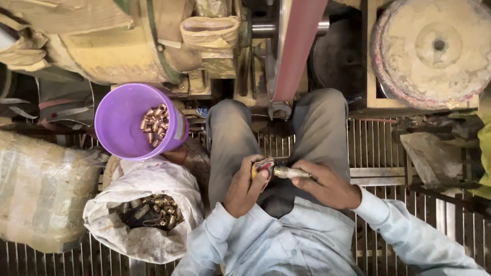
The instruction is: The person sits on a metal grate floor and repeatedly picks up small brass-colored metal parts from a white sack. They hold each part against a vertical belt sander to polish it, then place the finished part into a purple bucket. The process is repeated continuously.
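Metal fitting (287, 172) spans both hands: left hand (245, 186) clamps its cloth-wrapped end, right hand (327, 186) the other

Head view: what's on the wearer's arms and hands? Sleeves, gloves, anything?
Both arms wear long light blue shirt sleeves with buttoned cuffs at the wrist, somewhat creased. The left hand and right hand are bare: no gloves, and no rings or watch visible.

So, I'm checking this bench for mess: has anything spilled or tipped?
Only the purple bucket looks odd: it lies tilted toward the camera, though its small brass pieces stay inside. The white sack holds its parts too.
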